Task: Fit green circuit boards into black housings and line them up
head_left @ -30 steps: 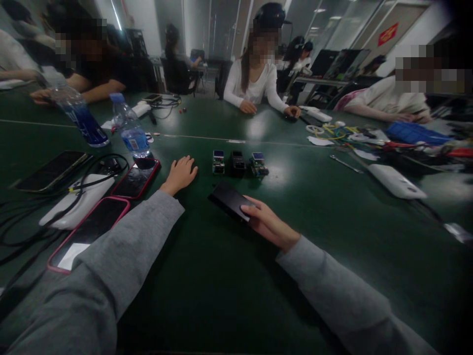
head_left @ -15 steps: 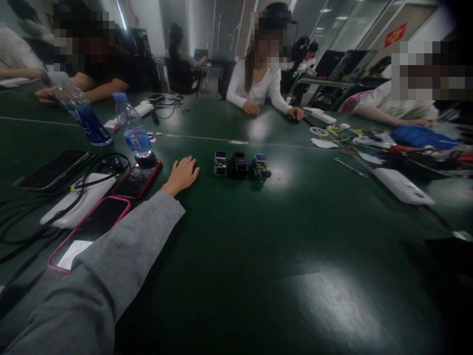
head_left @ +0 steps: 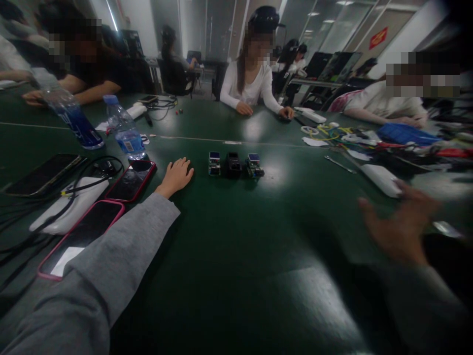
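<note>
My left hand (head_left: 175, 176) lies palm down on the dark green table (head_left: 236, 236), fingers spread and holding nothing. Just right of it stand three small devices in a row: a green circuit board with a little screen (head_left: 214, 163), a black boxy device (head_left: 233, 163) and a second circuit board with a screen (head_left: 254, 165). None of them is touched. My right hand (head_left: 401, 222), blurred by motion, hovers over the right side of the table. Its thumb and fingers are apart with nothing visible in them, close to a white oblong device (head_left: 380, 180).
Left of my arm lie phones with a red case (head_left: 132, 181) and a pink case (head_left: 83, 236), a white power bank (head_left: 68, 204) and black cables. Two water bottles (head_left: 125, 133) stand behind. At right are a wire heap and blue bag (head_left: 408, 135). Co-workers (head_left: 247, 84) sit opposite.
My right hand has come into view from the right, above the table. The left hand stays resting in place. The whole view has shifted slightly, so things appear further left.
</note>
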Tool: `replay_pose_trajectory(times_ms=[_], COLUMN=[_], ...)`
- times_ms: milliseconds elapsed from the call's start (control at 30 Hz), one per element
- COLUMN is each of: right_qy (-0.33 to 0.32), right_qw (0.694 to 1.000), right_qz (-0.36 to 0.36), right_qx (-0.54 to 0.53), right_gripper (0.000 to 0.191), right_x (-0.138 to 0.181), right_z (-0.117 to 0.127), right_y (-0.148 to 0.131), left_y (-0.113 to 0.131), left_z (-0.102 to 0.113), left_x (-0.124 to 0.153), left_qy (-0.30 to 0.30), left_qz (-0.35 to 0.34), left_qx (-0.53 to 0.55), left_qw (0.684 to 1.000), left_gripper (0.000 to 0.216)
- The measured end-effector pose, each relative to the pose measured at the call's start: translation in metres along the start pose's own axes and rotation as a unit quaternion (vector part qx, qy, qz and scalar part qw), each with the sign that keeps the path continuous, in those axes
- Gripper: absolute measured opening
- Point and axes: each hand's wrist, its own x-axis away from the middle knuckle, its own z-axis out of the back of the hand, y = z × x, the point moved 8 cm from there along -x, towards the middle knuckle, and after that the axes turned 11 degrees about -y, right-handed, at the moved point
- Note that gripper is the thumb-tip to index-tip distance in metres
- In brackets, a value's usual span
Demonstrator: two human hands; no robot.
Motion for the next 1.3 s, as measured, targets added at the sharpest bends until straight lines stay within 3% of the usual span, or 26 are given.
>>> replay_pose_trajectory(times_ms=[33,67,133,200,267,367,867,1033,1167,1300], right_qy=[0.069,0.099,0.018,-0.004,-0.005,-0.015,-0.014,-0.014,0.013,-0.001], right_qw=[0.998,0.995,0.999,0.999,0.999,1.000,0.983,0.986,0.995,0.997], right_qz=[-0.004,0.003,0.039,0.048,0.031,0.009,-0.102,-0.094,-0.046,-0.014], right_qx=[0.012,0.023,-0.001,-0.012,-0.012,-0.017,-0.154,-0.134,-0.092,-0.076], right_gripper=[0.066,0.069,0.061,0.059,0.059,0.061,0.045,0.045,0.057,0.059], right_x=[-0.007,-0.018,-0.049,-0.079,-0.103,-0.125,-0.136,-0.137,-0.132,-0.130], right_z=[-0.007,-0.024,-0.084,-0.132,-0.165,-0.188,-0.191,-0.192,-0.185,-0.185], right_y=[-0.016,-0.034,-0.070,-0.095,-0.104,-0.099,-0.058,-0.053,-0.064,-0.073], left_y=[-0.001,-0.001,-0.002,-0.003,-0.003,-0.003,-0.001,-0.002,-0.001,-0.002], left_z=[0.000,-0.001,-0.002,-0.003,-0.003,-0.004,-0.002,-0.003,-0.001,-0.001], left_x=[0.000,-0.001,-0.001,-0.001,-0.001,-0.002,-0.001,-0.001,0.000,0.000], left_qy=[0.002,0.003,0.002,0.001,0.003,0.001,0.002,0.000,-0.001,-0.003], left_qz=[-0.001,-0.001,-0.002,-0.004,-0.005,0.000,-0.001,-0.003,-0.002,-0.005], left_qx=[0.001,0.002,0.004,0.005,0.003,0.000,-0.002,-0.001,-0.003,0.003], left_qw=[1.000,1.000,1.000,1.000,1.000,1.000,1.000,1.000,1.000,1.000], left_gripper=[0.059,0.059,0.059,0.059,0.060,0.059,0.058,0.059,0.059,0.060])
